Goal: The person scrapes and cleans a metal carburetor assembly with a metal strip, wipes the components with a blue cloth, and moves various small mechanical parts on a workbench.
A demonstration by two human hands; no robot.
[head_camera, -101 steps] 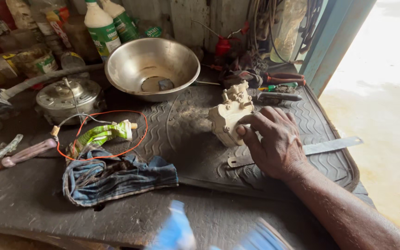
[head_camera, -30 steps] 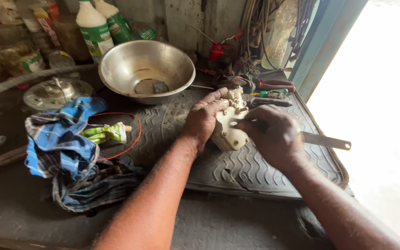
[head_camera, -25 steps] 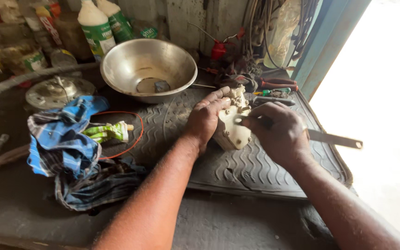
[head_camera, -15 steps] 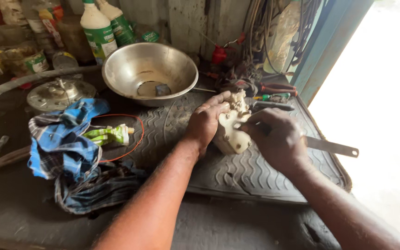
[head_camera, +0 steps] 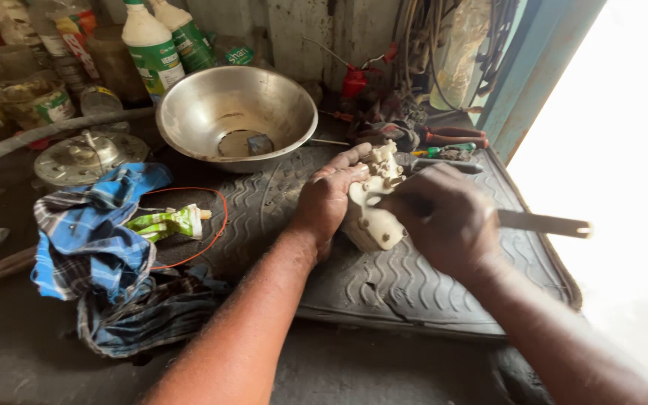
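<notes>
I see the cream-coloured metal casting [head_camera: 373, 206] standing on the ribbed rubber mat [head_camera: 414, 277] that covers the desk [head_camera: 31, 352], right between my two hands. My left hand [head_camera: 331, 196] is clamped around its left flank, fingers over the knobbly top. My right hand [head_camera: 444, 217] is closed around a flat metal blade [head_camera: 541, 222], whose tip meets the casting's right side; the blade's long axis runs left to right, its free end pointing right. The casting's long axis tilts up and away from me. A steel bowl [head_camera: 238, 112] sits behind, and a blue checked cloth [head_camera: 95, 247] lies well off to the left.
</notes>
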